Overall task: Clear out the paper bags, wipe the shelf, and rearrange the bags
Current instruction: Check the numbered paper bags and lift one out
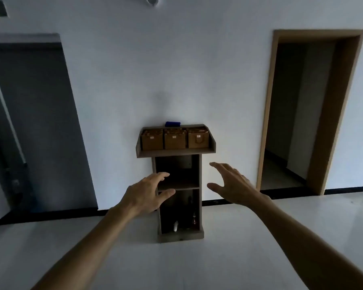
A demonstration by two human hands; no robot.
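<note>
A narrow wooden stand (200, 201) stands against the white wall, with a wider tray-like top shelf (176, 152). Three rows of brown paper bags fill that shelf: left (152, 140), middle (175, 140) and right (198, 139). A blue object (172, 123) lies on the shelf's back edge. My left hand (144, 194) and my right hand (232, 184) reach forward with fingers spread, holding nothing. Both are well short of the stand and below the bags.
The stand's lower compartment holds a white object (175, 226) and a dark bottle (194, 220). A grey door (36, 126) is at the left, an open doorway (302, 114) at the right. Pale floor (176, 266) stretches between me and the stand.
</note>
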